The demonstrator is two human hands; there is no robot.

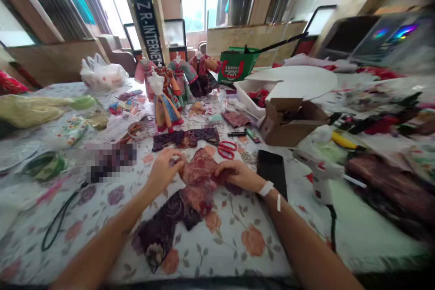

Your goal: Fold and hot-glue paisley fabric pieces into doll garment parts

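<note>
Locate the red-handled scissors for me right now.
In the head view, the red-handled scissors lie on the floral tablecloth slightly right of centre, just beyond the right hand and beside the dark patterned strip's right end.

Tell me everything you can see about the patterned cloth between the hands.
The patterned cloth rests on the floral tablecloth, looking thin: reddish with swirls above, dark purple running to the lower left, where a pale flower shows. The left hand touches its left edge, the right hand its right edge.

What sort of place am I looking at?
Likely a workroom for miniature garments, judging by the small white mannequins in colourful robes, sheer maroon paisley fabric and red-handled scissors.
</note>
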